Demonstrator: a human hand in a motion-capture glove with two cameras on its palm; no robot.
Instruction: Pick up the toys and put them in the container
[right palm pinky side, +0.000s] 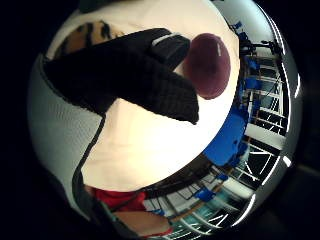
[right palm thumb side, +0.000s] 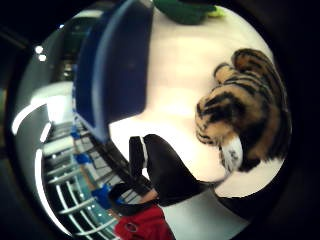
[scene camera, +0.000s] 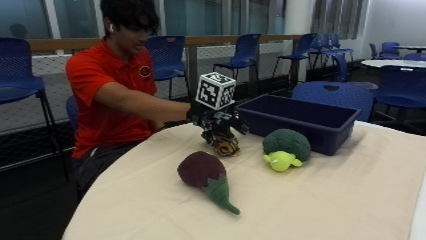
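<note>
In the outside view my gloved right hand (scene camera: 218, 121) hangs just above a striped tiger toy (scene camera: 224, 145) that sits on the cream table (scene camera: 346, 200). The fingers are spread and hold nothing. The thumb side palm view shows the tiger (right palm thumb side: 245, 110) close beside the palm, with the thumb (right palm thumb side: 165, 172) apart from it. A straight gloved finger (right palm pinky side: 140, 75) crosses the little finger side palm view, and the tiger (right palm pinky side: 85, 37) lies behind it. A purple eggplant toy (scene camera: 203, 176) lies nearer the table's front. A green plush toy (scene camera: 286, 147) sits beside the dark blue container (scene camera: 299, 122).
The container (right palm thumb side: 117, 65) stands at the back of the table, right of the hand, with the green toy (right palm thumb side: 185, 10) in front of it. The eggplant (right palm pinky side: 207, 65) also shows beyond the finger. Blue chairs (scene camera: 243, 52) and a railing stand behind the table.
</note>
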